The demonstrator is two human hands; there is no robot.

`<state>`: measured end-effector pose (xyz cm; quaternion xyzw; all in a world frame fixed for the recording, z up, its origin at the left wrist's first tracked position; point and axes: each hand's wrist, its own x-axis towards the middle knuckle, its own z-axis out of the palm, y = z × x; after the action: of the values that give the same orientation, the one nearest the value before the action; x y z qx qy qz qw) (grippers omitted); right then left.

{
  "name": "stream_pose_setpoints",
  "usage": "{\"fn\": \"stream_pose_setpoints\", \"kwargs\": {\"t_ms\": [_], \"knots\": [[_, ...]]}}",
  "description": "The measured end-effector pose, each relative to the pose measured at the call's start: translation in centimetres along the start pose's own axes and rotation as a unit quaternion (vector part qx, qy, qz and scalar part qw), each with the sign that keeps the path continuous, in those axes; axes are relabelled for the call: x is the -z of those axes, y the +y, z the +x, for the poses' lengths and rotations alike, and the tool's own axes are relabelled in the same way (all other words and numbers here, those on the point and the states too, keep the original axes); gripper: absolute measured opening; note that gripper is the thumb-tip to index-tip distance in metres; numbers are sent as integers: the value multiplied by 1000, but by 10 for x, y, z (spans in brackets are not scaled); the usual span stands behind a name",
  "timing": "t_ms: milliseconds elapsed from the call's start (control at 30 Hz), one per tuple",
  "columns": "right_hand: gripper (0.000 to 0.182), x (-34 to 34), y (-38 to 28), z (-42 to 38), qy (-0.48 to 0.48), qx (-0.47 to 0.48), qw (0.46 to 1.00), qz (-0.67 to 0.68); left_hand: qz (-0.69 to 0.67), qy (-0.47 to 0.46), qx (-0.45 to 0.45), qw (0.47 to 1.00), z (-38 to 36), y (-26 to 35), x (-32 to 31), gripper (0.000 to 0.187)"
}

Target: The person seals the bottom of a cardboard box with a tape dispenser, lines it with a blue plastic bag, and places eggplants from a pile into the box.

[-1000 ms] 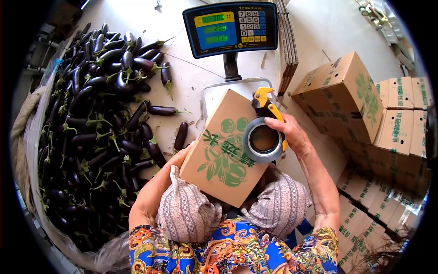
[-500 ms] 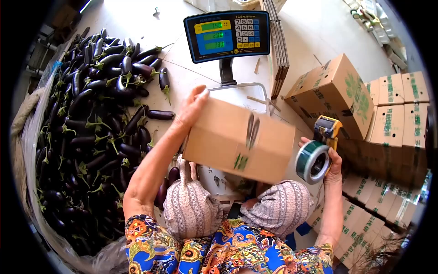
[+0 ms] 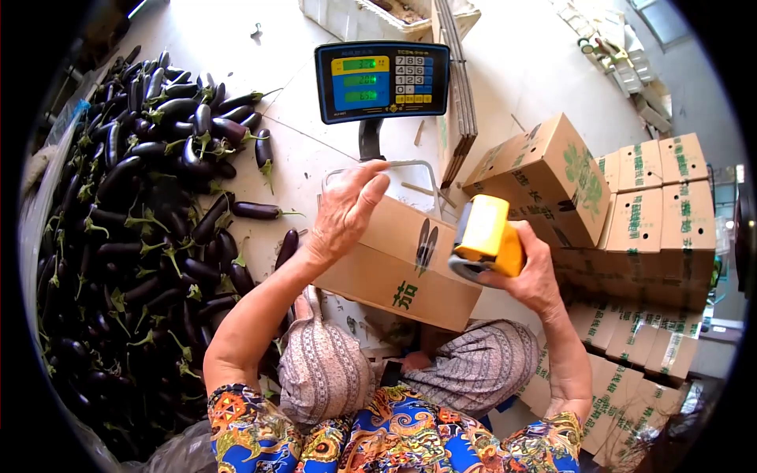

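Observation:
A closed brown cardboard box [image 3: 378,272] with green and dark print lies in front of me, on or just above the scale platform [image 3: 422,175]. My left hand [image 3: 351,206] rests over the box's far left corner, fingers bent together and pointing right; what they press on is partly hidden. My right hand [image 3: 530,266] is wrapped round a yellow tape dispenser [image 3: 489,235], held at the right end of the box. The dispenser's tape roll is mostly hidden. Behind the box stands the scale display [image 3: 382,82] with lit green digits.
A large heap of eggplants [image 3: 158,260] covers the left side. A tilted box [image 3: 544,180] and stacked boxes [image 3: 662,209] stand at the right. Flattened cardboard [image 3: 456,94] leans behind the scale, near a white foam container [image 3: 331,20]. More boxes [image 3: 623,386] lie lower right.
The box has moved lower and left, and its green print shows more. My right hand has turned the dispenser, bringing it against the box's right end. The display digits have changed.

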<state>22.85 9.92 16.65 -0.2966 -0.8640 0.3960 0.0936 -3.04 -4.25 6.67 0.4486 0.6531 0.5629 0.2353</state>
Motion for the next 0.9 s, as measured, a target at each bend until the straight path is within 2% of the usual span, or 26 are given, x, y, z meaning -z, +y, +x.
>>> {"fn": "stream_pose_setpoints", "kwargs": {"t_ms": [67,133,200,267,367,500,600,733,833,900], "knots": [[67,-13,-10,5,-1,53,997,-50,-209,-118,124,963,-9,33,8,58],[66,-22,-22,10,-9,68,996,-50,-217,-176,181,943,-16,51,6,72],[64,-30,-32,14,-8,90,994,-65,-192,-184,133,955,-18,68,12,58],[63,-35,-35,15,-7,98,993,-71,-184,-167,179,952,-22,73,15,45],[61,-44,-37,15,-6,78,995,-62,-382,-146,219,886,-34,35,10,39],[59,-48,-38,12,-14,113,989,-92,-489,-171,284,807,-35,38,24,29],[59,-52,-42,10,-24,96,990,-99,-351,-174,230,891,-39,31,15,24],[61,-58,-40,8,-20,91,988,-126,-303,-171,239,906,-41,18,16,21],[63,-63,-34,5,-16,85,991,-107,-471,-166,284,818,-45,8,13,20],[64,-64,-32,4,-18,64,995,-76,-551,-178,277,767,-46,4,16,20]]}}
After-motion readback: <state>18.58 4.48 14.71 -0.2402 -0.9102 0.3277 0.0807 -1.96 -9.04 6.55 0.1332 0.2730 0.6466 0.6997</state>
